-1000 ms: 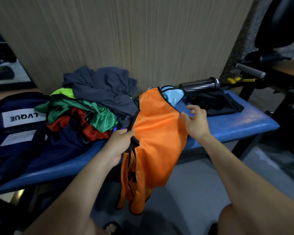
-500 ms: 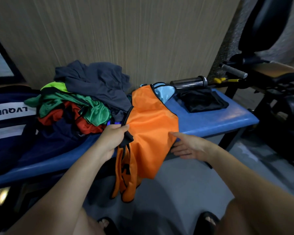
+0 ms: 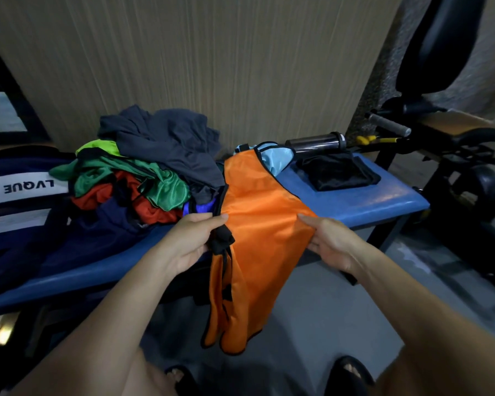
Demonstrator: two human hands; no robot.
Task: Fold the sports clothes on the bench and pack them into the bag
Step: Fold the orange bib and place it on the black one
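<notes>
An orange vest [image 3: 257, 238] with black trim drapes over the front edge of the blue bench [image 3: 363, 201], its lower half hanging toward the floor. My left hand [image 3: 195, 238] grips its bunched black-trimmed left edge. My right hand [image 3: 326, 241] holds the vest's right edge, thumb on top and fingers under the fabric. Behind lies a heap of clothes: a dark grey top [image 3: 166, 141], green [image 3: 155, 184], red [image 3: 149, 210] and navy pieces. A light blue vest [image 3: 277, 158] peeks out behind the orange one. The navy bag [image 3: 20, 201] labelled LVQUE sits at the left.
A folded black garment [image 3: 340, 172] and a dark bottle [image 3: 317, 141] lie at the bench's right end. Gym equipment [image 3: 440, 132] stands to the right. A wood-panelled wall backs the bench. My sandalled feet [image 3: 349, 375] are on the grey floor below.
My right hand came down from the vest's upper right edge to its right side near the bench front and took hold there. My left hand kept its grip.
</notes>
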